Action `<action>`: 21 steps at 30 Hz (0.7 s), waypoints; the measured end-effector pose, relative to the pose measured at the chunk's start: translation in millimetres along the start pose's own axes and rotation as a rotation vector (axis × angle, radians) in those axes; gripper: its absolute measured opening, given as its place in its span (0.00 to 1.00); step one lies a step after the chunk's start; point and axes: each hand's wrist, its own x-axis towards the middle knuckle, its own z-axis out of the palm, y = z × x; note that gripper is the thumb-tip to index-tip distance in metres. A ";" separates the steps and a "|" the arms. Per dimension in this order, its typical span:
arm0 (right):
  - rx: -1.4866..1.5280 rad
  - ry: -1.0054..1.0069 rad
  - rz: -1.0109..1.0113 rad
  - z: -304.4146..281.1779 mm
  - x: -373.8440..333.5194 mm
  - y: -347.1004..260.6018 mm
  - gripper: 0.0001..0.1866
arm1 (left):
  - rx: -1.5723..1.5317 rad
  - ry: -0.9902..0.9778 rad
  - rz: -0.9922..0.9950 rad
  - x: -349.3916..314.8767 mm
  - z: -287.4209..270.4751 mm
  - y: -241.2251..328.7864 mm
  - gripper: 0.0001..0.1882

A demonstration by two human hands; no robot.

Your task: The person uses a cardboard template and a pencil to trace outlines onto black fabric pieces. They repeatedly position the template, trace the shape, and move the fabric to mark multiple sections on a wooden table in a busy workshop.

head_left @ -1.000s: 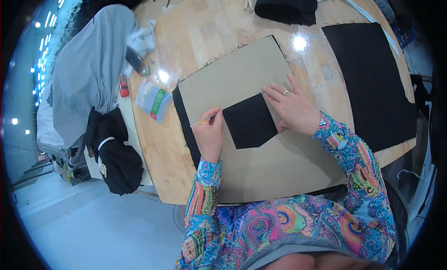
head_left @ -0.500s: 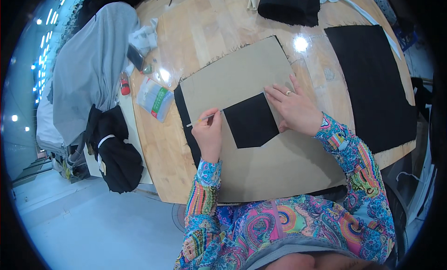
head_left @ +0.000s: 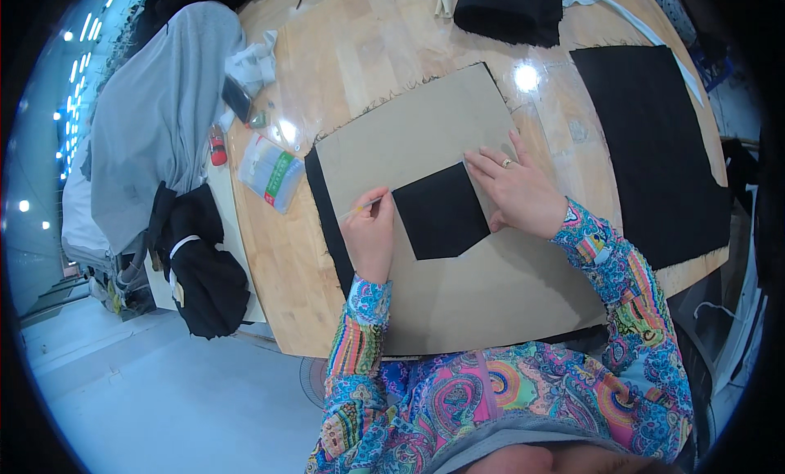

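The black patch (head_left: 441,212) is lying flat on the beige panel (head_left: 482,302), right there between the two hands. It's showing five sides: a straight upper edge slanting up to the right, two longer sides running down, and a shallow, lopsided point closing the lower end. Its surface is looking evenly dark and smooth, its outline standing out crisply against the beige. The panel itself is trailing dark threads along its upper edge, with black cloth (head_left: 325,216) peeking out along its left side.

Over at the upper left corner, the left hand (head_left: 370,233) is pinching a slim tool (head_left: 365,204), thumb and fingers closed around it; whether the tip is touching the patch, I can't tell. The right hand (head_left: 519,192) is lying flat and opened out, gripping nothing, its fingertips and thumb resting by the patch's right edge.

Out on the wooden desk (head_left: 282,286), a clear packet (head_left: 274,175) is lying to the left and a large black piece (head_left: 654,155) is stretching out to the right.
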 end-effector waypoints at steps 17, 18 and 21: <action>-0.019 -0.013 0.010 -1.4 0.2 -0.6 0.48 | 0.044 0.006 -0.026 -2.5 -1.4 5.5 0.09; -0.019 -0.014 0.008 -1.5 0.5 -1.1 0.48 | 0.074 -0.008 -0.009 -4.4 -2.8 5.4 0.09; -0.021 -0.013 0.007 -1.2 0.7 -0.8 0.48 | 0.155 -0.040 0.047 -14.5 -7.0 3.9 0.08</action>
